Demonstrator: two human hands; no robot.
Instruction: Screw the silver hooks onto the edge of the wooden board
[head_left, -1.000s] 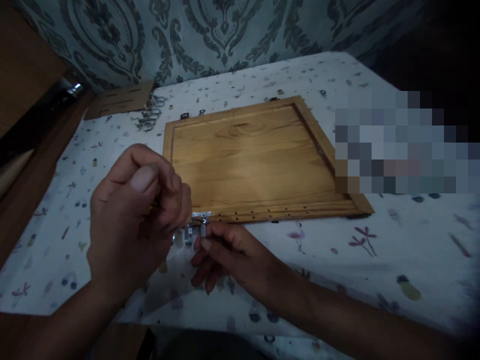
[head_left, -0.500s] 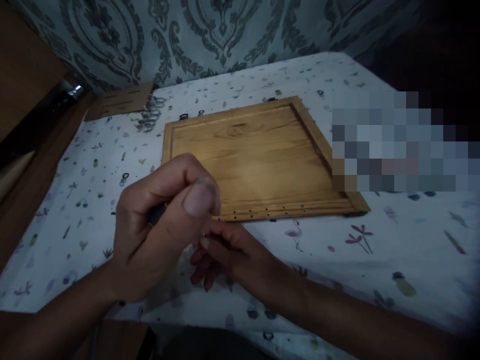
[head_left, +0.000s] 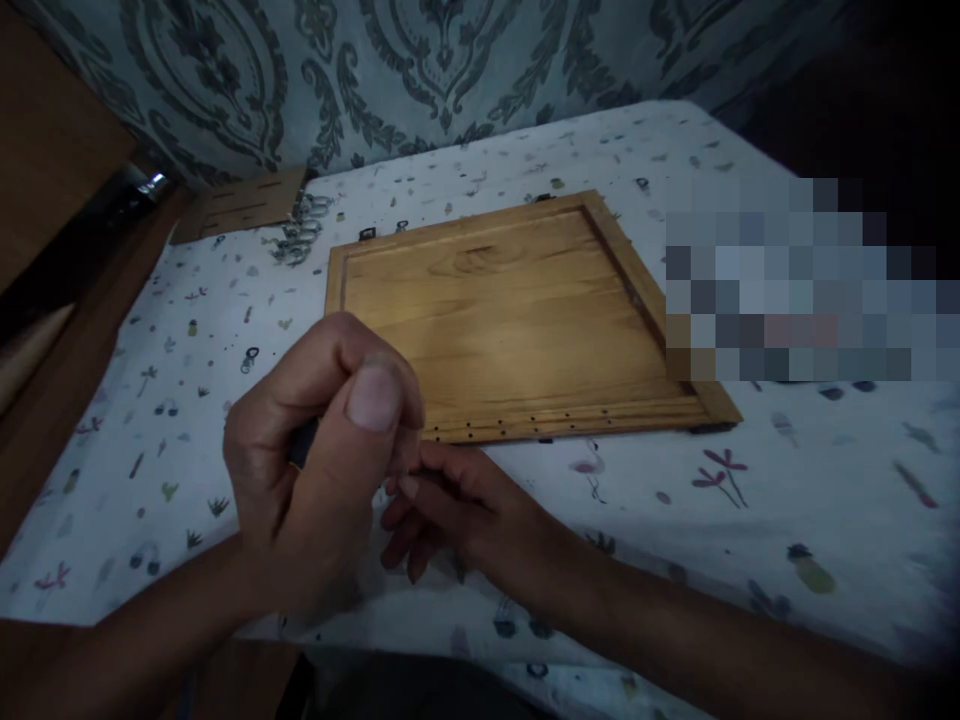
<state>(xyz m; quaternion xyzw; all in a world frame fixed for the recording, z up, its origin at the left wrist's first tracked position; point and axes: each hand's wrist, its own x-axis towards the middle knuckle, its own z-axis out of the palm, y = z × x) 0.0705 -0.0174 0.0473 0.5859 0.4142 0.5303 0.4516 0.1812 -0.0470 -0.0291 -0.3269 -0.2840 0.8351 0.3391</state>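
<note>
Wooden framed panel (head_left: pixel 495 300) lies just beyond right hand (head_left: pixel 457 500) fingers, half-curled, hold unclear; left hand (head_left: pixel 334 480) fingers wrap dark handle (head_left: pixel 302 445); edge holes (head_left: pixel 501 422) rightward look unfilled; finished portion hidden.

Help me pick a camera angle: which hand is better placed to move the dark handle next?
Probably the left hand: its grip is closed around the handle. The right hand sits by the near edge of the board, fingers bent, and anything pinched there is hidden.
</note>
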